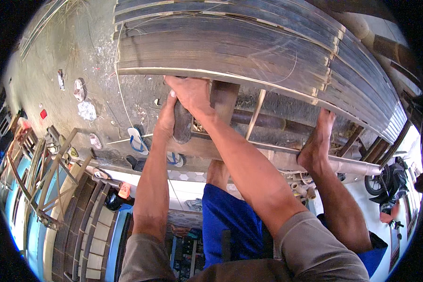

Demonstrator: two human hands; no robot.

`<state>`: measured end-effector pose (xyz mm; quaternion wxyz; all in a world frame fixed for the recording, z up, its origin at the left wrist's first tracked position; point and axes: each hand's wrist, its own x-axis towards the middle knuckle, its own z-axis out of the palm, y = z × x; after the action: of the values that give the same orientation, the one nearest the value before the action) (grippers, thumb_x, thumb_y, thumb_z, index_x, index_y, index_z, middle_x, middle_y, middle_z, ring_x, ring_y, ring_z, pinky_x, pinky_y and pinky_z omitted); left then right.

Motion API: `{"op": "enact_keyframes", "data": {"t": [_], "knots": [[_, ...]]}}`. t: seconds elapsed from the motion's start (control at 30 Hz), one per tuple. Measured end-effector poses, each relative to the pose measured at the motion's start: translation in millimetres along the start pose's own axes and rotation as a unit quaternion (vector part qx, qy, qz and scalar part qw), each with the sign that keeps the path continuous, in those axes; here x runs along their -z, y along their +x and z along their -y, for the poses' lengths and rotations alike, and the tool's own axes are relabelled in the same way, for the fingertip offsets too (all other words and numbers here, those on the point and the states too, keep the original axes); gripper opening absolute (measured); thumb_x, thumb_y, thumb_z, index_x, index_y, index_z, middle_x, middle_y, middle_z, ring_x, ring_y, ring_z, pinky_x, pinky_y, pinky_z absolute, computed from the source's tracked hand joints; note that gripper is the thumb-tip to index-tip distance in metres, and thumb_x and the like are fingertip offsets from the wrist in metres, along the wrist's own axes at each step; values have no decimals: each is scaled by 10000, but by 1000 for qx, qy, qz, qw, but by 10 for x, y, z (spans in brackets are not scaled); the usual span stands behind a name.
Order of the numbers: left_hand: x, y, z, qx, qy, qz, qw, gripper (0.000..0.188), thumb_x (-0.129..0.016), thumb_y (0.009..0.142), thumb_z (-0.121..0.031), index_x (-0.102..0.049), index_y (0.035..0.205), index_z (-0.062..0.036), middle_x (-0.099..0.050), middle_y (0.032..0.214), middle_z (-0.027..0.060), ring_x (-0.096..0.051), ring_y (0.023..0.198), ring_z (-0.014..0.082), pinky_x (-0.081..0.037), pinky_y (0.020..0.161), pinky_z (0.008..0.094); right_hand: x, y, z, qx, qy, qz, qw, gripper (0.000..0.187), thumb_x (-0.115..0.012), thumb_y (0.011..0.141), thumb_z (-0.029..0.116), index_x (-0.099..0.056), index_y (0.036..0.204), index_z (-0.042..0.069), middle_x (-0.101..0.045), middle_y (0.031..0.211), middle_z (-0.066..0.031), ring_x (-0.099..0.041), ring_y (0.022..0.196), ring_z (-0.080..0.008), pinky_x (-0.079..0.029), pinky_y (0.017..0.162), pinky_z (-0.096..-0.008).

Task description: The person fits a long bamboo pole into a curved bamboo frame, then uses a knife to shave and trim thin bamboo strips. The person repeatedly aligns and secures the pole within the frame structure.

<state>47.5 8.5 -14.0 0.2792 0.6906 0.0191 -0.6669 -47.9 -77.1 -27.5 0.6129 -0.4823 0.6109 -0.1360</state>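
A large panel of dark bamboo slats (211, 44) with pale edges and pale bindings stands in front of me. At its near edge, toward the left end, my right hand (190, 93) is closed, fingers curled. My left hand (166, 115) meets it from below, closed, its thumb against the right hand. What the fingers hold is hidden; a small dark bit shows at the panel edge above them. Under my right wrist is a dark wooden piece with a rounded end (182, 126). A thin pale strand (121, 94) hangs from the panel's left corner.
My bare right foot (317, 138) rests by a bamboo pole (357, 167), toes near the panel edge. A dark wooden beam (224, 97) and a pale stick (256, 115) lie beneath. Flip-flops (137, 141) are on the floor, a wooden frame (56, 174) at left, a motorbike (385, 181) at right.
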Motion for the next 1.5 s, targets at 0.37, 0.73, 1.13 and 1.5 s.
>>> {"op": "enact_keyframes", "data": {"t": [0.37, 0.73, 1.13, 1.5], "knots": [[31, 23, 78, -52, 77, -78, 993, 836, -401, 1030, -634, -435, 1481, 70, -518, 1463, 183, -499, 1307, 249, -361, 1119, 364, -55, 41, -36, 179, -29, -105, 978, 252, -652, 835, 302, -717, 919, 74, -746, 883, -122, -708, 815, -347, -547, 809, -490], [-82, -100, 22, -85, 141, -133, 977, 914, -390, 1009, -679, -413, 1469, 111, -562, 1404, 218, -518, 1290, 269, -371, 1105, 378, -40, 11, -80, 162, 24, -55, 985, 361, -689, 867, 370, -714, 1029, 48, -736, 992, -114, -682, 906, -335, -507, 848, -417], [-513, -549, 138, -171, 457, -300, 820, 876, -652, 883, -647, -513, 1367, 69, -660, 1136, 350, -651, 1069, 504, -501, 916, 525, 1759, -1379, -756, 4, -274, -159, 948, 309, -590, 990, 323, -681, 928, 35, -691, 780, -216, -701, 698, -383, -548, 619, -466], [-508, -444, 236, -234, 486, -368, 757, 887, -613, 867, -711, -541, 1340, 36, -691, 1132, 290, -661, 1055, 481, -503, 913, 546, 1794, -1490, -1237, -41, -367, -92, 925, 318, -533, 996, 337, -649, 896, 58, -703, 821, -215, -686, 739, -430, -542, 669, -542]]}}
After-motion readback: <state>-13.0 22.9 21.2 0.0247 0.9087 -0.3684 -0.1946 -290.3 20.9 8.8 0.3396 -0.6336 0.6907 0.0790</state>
